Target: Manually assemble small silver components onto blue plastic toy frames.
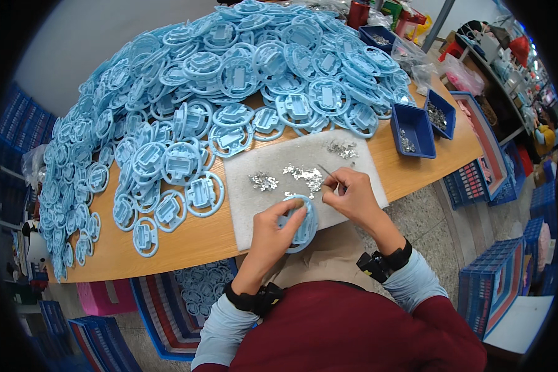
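A worker at a wooden table (pixel 198 239) holds a light-blue plastic disc (pixel 301 224) in the left hand (pixel 271 239), fingers curled over its near rim, the part tilted on edge at the near border of a grey felt mat (pixel 353 167). Just right of it and slightly farther out, the right hand (pixel 353 197) is pinched shut on thin tweezers (pixel 326 172), whose long axis runs up and to the left, away from the worker, the tip over the mat. The disc lies below and left of that tip, so the left hand is the nearer of the two to the part, while the right is nearer to the small metal pieces.

Those pieces lie loose on the mat in three silvery clusters (pixel 304 175), one just beyond the tweezers' tip, one to the left, one at the far right corner. Beyond the mat's right edge stand two blue bins (pixel 413 131), each holding a few small metal parts; a third sits farther back. A large heap of like blue discs (pixel 229 80) covers the table's far and left sides. A blue crate (pixel 167 322) under the table, at the worker's left, holds more discs.
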Demonstrator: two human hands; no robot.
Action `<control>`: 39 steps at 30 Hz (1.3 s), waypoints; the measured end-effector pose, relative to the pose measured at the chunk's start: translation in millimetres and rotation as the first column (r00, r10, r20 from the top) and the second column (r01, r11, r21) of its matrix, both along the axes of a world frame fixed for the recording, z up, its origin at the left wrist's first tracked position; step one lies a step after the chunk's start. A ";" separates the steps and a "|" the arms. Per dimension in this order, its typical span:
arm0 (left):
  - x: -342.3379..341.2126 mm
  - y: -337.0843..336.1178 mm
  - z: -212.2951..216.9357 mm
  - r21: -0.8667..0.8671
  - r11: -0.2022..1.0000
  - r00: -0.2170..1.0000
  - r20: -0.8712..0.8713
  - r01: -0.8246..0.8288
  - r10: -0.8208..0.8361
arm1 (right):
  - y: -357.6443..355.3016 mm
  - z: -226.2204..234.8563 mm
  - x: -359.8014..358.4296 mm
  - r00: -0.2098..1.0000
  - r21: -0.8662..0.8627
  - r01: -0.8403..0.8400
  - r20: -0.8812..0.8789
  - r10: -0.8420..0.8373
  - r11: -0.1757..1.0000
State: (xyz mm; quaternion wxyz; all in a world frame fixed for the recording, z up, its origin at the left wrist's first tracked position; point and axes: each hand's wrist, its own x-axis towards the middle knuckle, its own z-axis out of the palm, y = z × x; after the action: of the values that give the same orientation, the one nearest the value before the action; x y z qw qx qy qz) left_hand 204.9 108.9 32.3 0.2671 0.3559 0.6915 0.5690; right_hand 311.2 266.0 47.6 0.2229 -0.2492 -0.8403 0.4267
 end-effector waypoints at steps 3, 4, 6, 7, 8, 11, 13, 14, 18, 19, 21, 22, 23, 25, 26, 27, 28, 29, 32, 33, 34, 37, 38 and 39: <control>1.2 6.8 2.0 0.042 0.999 0.995 -0.099 0.006 -0.002 | -17.3 6.3 -6.1 0.995 -0.033 -0.081 -0.058 0.079 0.996; 0.9 6.9 1.7 0.048 0.999 0.992 -0.127 -0.011 0.017 | -19.8 2.5 -8.0 0.987 0.050 -0.113 -0.111 0.118 0.992; -0.2 4.7 0.2 0.052 0.998 0.987 -0.157 -0.031 0.039 | -23.6 7.6 -12.8 0.988 -0.009 -0.115 -0.105 0.114 0.993; -1.2 2.0 -1.4 0.082 0.996 0.987 -0.150 -0.041 0.053 | -24.4 9.1 -14.7 0.990 -0.067 -0.114 -0.096 0.108 0.991; -1.5 0.3 -2.5 0.114 0.992 0.988 -0.142 -0.047 0.063 | -23.2 7.3 -15.4 0.990 -0.067 -0.114 -0.095 0.108 0.991; -2.8 -2.3 -5.4 0.091 0.994 0.997 -0.045 -0.055 0.059 | -17.9 -5.8 -20.6 0.953 -0.165 -0.287 -0.151 0.264 0.944; -5.4 -5.8 -7.3 0.065 0.993 0.995 -0.011 -0.100 0.101 | -15.0 -12.8 -25.5 0.958 -0.177 -0.275 -0.133 0.254 0.945; -7.6 -7.8 -9.2 0.037 0.990 0.990 0.024 -0.139 0.138 | -10.5 -16.9 -25.5 0.959 -0.177 -0.273 -0.131 0.252 0.946; -33.1 -29.8 -22.0 0.029 0.953 0.947 0.126 -0.301 0.296 | 14.8 -20.9 -12.8 0.990 -0.247 -0.095 -0.126 0.065 0.964; -38.2 -35.4 -24.3 0.027 0.951 0.937 0.180 -0.308 0.299 | 17.5 -21.0 -10.1 0.993 -0.248 -0.075 -0.103 0.051 0.966; -40.8 -38.6 -26.1 0.029 0.947 0.924 0.231 -0.320 0.305 | 15.5 -22.2 -9.6 0.994 -0.229 -0.080 -0.093 0.060 0.970; -41.1 -38.9 -27.2 0.033 0.952 0.921 0.264 -0.305 0.286 | 11.7 -21.6 -9.2 0.995 -0.237 -0.095 -0.062 0.082 0.967; -41.6 -38.4 -28.9 0.037 0.957 0.917 0.299 -0.288 0.265 | 8.5 -22.6 -9.1 0.994 -0.246 -0.107 -0.031 0.102 0.963; -39.0 -35.0 -27.5 0.049 0.954 0.910 0.317 -0.297 0.267 | 2.8 -25.0 -9.9 0.993 -0.238 -0.116 -0.038 0.111 0.964; -38.1 -34.1 -26.0 0.062 0.950 0.903 0.334 -0.306 0.269 | 1.1 -25.0 -10.9 0.992 -0.229 -0.126 -0.046 0.119 0.965; -40.1 -35.2 -28.4 0.061 0.950 0.903 0.333 -0.307 0.270 | 0.4 -26.2 -12.2 0.992 -0.230 -0.127 -0.046 0.120 0.965; -44.1 -37.6 -33.3 0.109 0.930 0.896 0.327 -0.352 0.301 | -0.1 -28.6 -13.7 0.990 -0.185 -0.142 -0.049 0.135 0.973; -47.3 -40.9 -36.6 0.153 0.906 0.886 0.325 -0.395 0.331 | -1.3 -31.6 -14.1 0.988 -0.142 -0.155 -0.048 0.149 0.978; -58.0 -52.3 -33.8 0.183 0.842 0.828 0.375 -0.507 0.417 | -7.0 -28.2 -12.6 0.983 -0.153 -0.182 -0.004 0.184 0.971; -58.8 -55.2 -32.7 0.181 0.842 0.827 0.376 -0.508 0.419 | -8.5 -28.8 -11.7 0.983 -0.155 -0.183 -0.002 0.185 0.971; -59.3 -57.7 -31.7 0.185 0.833 0.815 0.399 -0.521 0.421 | -10.1 -29.6 -10.9 0.980 -0.140 -0.193 0.011 0.196 0.971; -58.2 -63.3 -29.4 0.182 0.827 0.803 0.420 -0.531 0.423 | -12.7 -32.3 -14.0 0.976 -0.084 -0.213 0.023 0.216 0.973; -57.7 -64.4 -33.0 0.170 0.840 0.808 0.421 -0.515 0.411 | -12.4 -33.7 -14.5 0.976 -0.039 -0.216 0.024 0.217 0.976; -56.8 -65.5 -35.3 0.159 0.853 0.815 0.423 -0.498 0.397 | -11.8 -34.2 -15.5 0.977 -0.036 -0.211 0.025 0.212 0.977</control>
State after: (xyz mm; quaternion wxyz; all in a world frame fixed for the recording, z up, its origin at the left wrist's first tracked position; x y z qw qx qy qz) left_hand 148.1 43.4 -3.0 0.2020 0.0985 0.6106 0.7594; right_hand 295.7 254.2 13.4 0.1600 -0.1682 -0.8580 0.4582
